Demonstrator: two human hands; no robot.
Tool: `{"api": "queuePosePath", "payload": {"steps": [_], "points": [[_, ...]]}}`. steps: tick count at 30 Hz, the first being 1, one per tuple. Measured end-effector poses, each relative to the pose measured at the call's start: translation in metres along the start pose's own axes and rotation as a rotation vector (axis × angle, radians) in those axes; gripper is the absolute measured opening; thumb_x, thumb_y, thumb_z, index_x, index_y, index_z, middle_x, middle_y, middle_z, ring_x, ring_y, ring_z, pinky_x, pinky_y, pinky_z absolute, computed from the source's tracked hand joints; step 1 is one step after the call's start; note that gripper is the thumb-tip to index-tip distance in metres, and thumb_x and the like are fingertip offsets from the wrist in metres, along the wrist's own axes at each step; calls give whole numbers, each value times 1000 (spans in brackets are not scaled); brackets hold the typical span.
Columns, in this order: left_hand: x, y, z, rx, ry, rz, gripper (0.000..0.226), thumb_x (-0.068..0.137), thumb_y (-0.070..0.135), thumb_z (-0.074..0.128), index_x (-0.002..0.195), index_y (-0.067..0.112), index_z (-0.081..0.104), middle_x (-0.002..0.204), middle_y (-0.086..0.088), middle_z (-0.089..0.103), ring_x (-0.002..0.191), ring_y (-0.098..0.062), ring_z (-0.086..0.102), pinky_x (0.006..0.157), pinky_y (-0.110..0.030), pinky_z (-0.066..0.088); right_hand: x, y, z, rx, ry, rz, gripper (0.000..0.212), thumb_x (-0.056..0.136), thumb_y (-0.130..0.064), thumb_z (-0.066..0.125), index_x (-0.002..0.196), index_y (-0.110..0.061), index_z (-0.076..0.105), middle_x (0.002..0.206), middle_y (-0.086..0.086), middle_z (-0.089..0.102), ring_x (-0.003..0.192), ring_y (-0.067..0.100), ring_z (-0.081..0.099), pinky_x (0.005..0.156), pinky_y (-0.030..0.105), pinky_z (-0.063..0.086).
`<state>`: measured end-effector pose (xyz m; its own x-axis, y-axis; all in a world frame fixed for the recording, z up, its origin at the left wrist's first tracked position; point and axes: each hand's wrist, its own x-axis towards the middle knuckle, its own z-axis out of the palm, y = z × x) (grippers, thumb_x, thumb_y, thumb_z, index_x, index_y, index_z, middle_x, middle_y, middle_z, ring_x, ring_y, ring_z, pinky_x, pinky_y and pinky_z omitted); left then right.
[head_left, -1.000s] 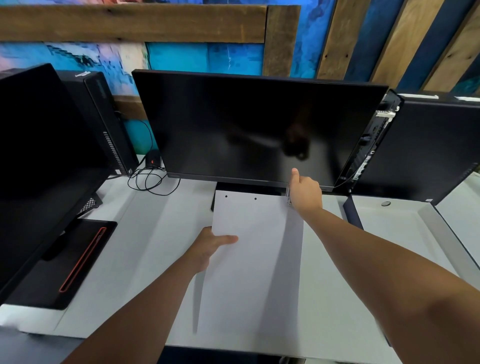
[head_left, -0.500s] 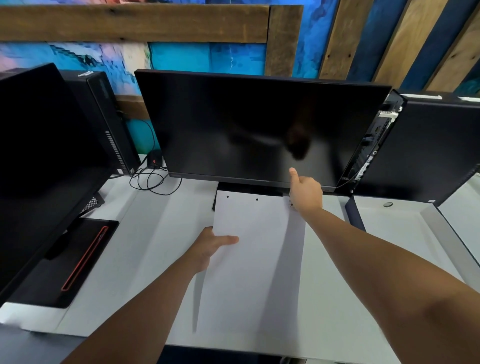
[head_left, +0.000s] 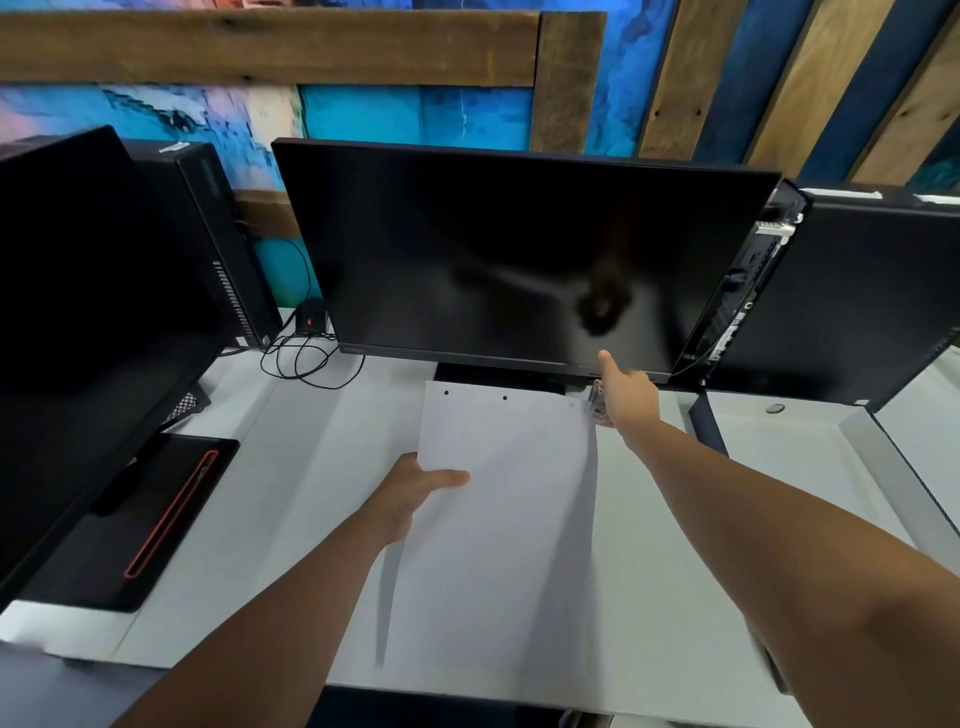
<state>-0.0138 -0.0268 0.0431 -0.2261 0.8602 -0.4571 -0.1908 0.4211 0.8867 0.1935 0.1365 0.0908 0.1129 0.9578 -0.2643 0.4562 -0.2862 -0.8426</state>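
The left hand (head_left: 410, 493) grips the left edge of the white paper (head_left: 509, 519), steadying it over the desk (head_left: 270, 467) before the monitor (head_left: 519, 249), so the right hand (head_left: 628, 400), curled round what looks like a clear clip (head_left: 597, 402), can fasten the top right corner beside the 2 punched holes (head_left: 447, 393).

Paper (head_left: 509, 519) on desk (head_left: 291, 457) before monitor (head_left: 519, 249)
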Motion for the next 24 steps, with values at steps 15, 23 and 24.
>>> {"api": "queuePosePath", "payload": {"steps": [15, 23, 24], "points": [[1, 3, 3, -7, -2, 21, 19, 76, -1, 73, 88, 13, 70, 78, 2, 76, 78, -17, 70, 69, -29, 54, 4, 47, -9, -136, -252, 175, 17, 71, 6, 50, 56, -2, 49, 57, 13, 54, 52, 26, 57, 66, 35, 59], [2, 3, 4, -15, -13, 45, 20, 77, 0, 72, 92, 14, 70, 85, -1, 76, 87, -23, 70, 80, -35, 54, -8, 89, -10, -469, -115, 33, 12, 73, -2, 55, 63, -5, 49, 73, 17, 71, 61, 30, 64, 52, 26, 50], [2, 3, 4, -12, -16, 46, 20, 77, 0, 73, 92, 14, 71, 85, -1, 76, 87, -23, 70, 81, -36, 54, -9, 93, -11, -495, -119, 33, 7, 74, -3, 54, 68, -5, 52, 75, 17, 71, 58, 27, 60, 48, 22, 43]]}}
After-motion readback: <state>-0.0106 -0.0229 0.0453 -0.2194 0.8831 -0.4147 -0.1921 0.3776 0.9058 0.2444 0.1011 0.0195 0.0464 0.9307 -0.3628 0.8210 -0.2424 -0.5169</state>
